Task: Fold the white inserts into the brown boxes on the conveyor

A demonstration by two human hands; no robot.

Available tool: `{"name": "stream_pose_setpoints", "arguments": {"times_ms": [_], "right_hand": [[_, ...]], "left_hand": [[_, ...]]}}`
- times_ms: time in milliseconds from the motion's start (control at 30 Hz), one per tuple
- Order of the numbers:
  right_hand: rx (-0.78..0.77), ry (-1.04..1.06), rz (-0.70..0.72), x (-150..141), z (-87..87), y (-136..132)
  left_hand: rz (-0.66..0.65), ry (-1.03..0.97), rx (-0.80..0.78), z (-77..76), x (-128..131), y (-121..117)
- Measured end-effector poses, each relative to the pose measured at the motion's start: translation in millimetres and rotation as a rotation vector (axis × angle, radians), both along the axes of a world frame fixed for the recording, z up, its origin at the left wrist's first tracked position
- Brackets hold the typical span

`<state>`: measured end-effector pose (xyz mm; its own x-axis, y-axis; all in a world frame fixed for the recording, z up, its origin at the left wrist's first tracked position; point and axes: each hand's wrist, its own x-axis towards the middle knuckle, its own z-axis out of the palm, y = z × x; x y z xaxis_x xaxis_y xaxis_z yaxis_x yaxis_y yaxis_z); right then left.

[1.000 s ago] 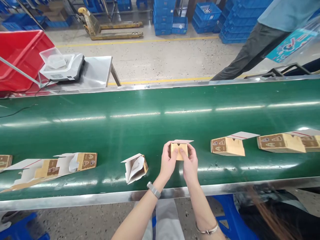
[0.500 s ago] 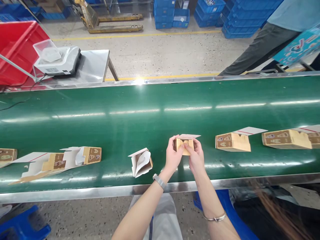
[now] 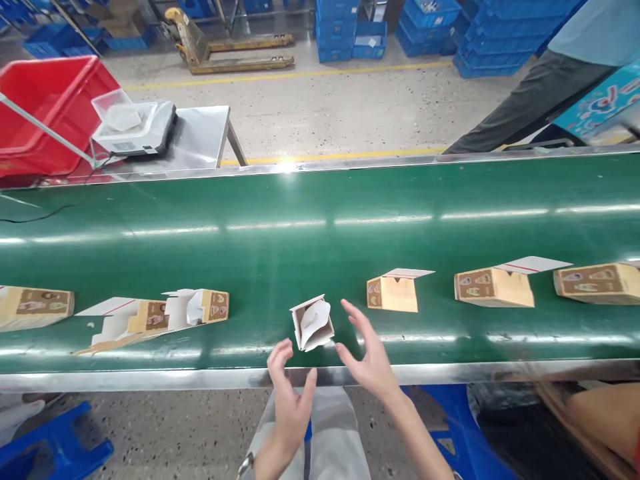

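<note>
On the green conveyor belt (image 3: 280, 247) a small carton (image 3: 303, 331) stands with its top flaps open, and a white folded paper (image 3: 315, 319) shows inside it. My left hand (image 3: 293, 397) is just below and left of this carton, thumb and fingers apart, over the belt's near metal edge. To the carton's right is my right hand (image 3: 367, 353), its fingers spread and nothing in them. Neither hand visibly touches the carton. Farther right stands a tan and brown carton (image 3: 399, 294) with a notched front and one white flap sticking out.
More cartons (image 3: 495, 287) lie along the belt to the right, and open-flapped ones (image 3: 150, 317) to the left. Beyond the belt are a scale (image 3: 135, 127), a red bin (image 3: 55, 120) and a pallet jack (image 3: 200, 50). A person's leg (image 3: 525, 100) shows at upper right.
My hands have let go of the notched carton and moved left and nearer to me, beside the carton with the paper. The cartons have shifted right in view.
</note>
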<state>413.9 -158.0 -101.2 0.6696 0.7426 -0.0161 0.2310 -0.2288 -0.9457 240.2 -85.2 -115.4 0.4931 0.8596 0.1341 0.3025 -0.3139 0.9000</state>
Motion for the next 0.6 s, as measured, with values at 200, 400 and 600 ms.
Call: {"name": "stream_pose_setpoints", "arguments": {"times_ms": [200, 400, 600], "right_hand": [[0.065, -0.088, -0.001, -28.1, -20.6, 20.7], [0.032, -0.094, -0.132, -26.5, -22.7, 11.8], [-0.025, -0.212, -0.152, -4.5, -21.1, 10.4]], "left_hand": [[-0.131, -0.089, -0.095, -38.6, 27.0, 24.7], [-0.273, -0.123, -0.050, -27.8, 38.3, 48.5], [-0.413, -0.038, -0.010, -18.7, 55.6, 55.0]]}}
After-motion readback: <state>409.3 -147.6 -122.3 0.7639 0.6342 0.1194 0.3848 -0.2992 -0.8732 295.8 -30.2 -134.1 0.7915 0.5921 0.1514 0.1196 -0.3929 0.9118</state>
